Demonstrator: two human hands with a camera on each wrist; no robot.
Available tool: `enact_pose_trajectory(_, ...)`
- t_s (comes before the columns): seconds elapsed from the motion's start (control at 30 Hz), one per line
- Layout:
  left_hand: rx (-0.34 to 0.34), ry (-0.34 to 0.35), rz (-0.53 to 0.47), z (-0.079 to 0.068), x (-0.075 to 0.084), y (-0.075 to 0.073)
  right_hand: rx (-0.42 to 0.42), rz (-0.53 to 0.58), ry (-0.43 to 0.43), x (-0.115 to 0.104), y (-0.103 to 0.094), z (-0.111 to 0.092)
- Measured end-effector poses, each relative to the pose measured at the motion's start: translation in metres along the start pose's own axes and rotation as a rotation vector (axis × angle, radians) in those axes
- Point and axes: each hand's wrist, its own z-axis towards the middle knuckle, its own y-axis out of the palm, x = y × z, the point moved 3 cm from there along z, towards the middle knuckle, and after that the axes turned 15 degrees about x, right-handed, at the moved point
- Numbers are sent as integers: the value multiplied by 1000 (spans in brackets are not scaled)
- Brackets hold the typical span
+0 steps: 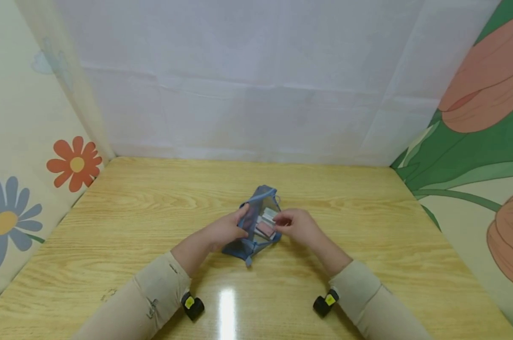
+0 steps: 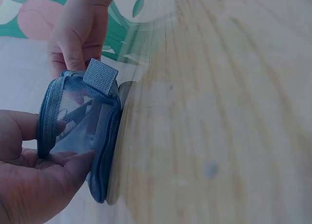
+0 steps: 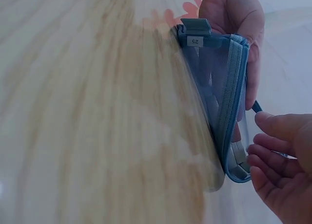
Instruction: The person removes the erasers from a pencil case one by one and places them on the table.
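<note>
A blue mesh zip pouch (image 1: 238,248) lies unzipped on the wooden table, its mouth gaping toward the right hand. Inside show a small pinkish block (image 1: 264,229) and whitish pieces (image 1: 269,215). My left hand (image 1: 225,230) grips the pouch's left side, with the zipper edge (image 2: 45,119) between thumb and fingers in the left wrist view. On the other side, my right hand (image 1: 298,226) has its fingertips right at the rim of the mouth. Its fingers are loosely bent and the thumb stands apart from them in the right wrist view, nothing visibly gripped.
The wooden table (image 1: 163,193) runs back to a white cloth backdrop (image 1: 239,94). Flower-printed panels (image 1: 10,118) stand along the left and right edges. Black wrist devices (image 1: 192,306) sit at both sleeve cuffs, and a light reflection shines near the front.
</note>
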Motion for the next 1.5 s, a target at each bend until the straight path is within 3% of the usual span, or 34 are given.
enact_pose_trajectory(0.5,16,12,11,-3,5,2,-20,30,-55,3,11,-2)
enact_pose_trajectory(0.63,9,10,-6,-4,6,2,-18,6,-91,2,15,-2)
enact_pose_trajectory(0.77,6,11,-7,-3,6,2,-15,-22,-73,1,16,0)
enact_pose_trajectory(1.03,45,0,39,-1,4,2,-28,-49,-19,1,16,6)
enact_pose_trajectory(1.3,100,13,90,1,4,3,-6,-13,-97,3,16,11)
enact_pose_trajectory(1.5,106,3,108,0,4,4,-10,-42,-87,3,18,13)
